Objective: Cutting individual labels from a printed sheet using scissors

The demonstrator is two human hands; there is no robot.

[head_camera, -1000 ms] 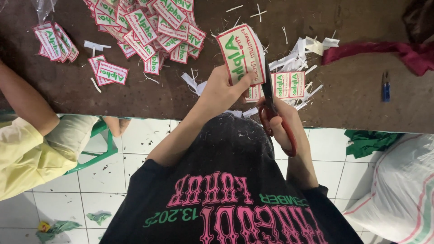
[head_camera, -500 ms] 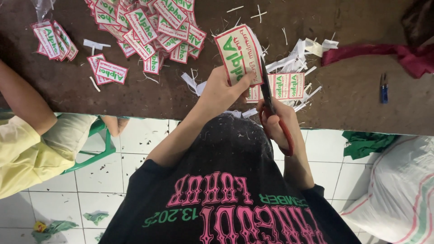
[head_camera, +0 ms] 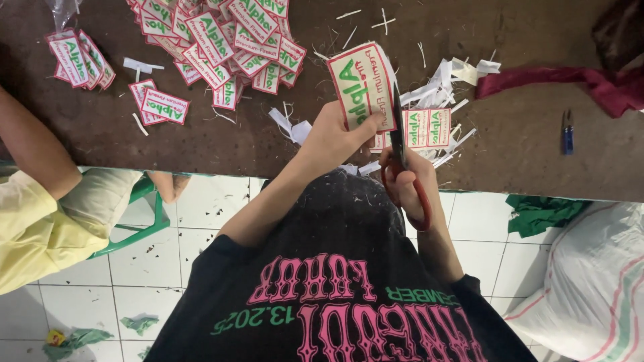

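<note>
The left hand (head_camera: 329, 137) pinches a white rectangular label with a red border and green lettering (head_camera: 361, 86), held upright above the dark brown surface (head_camera: 510, 154). Just right of the label, the right hand (head_camera: 406, 184) is clenched through the handles of red-handled scissors (head_camera: 402, 157), blades along the label's edge. A heap of matching labels (head_camera: 221, 40) lies left of it; white paper offcuts (head_camera: 443, 77) lie right.

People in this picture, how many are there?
2. One in a black printed shirt, mid-picture, holds a red-edged white paper label and red-handled scissors; one in a yellow sleeve is at the left edge. Others may be hidden.
</note>
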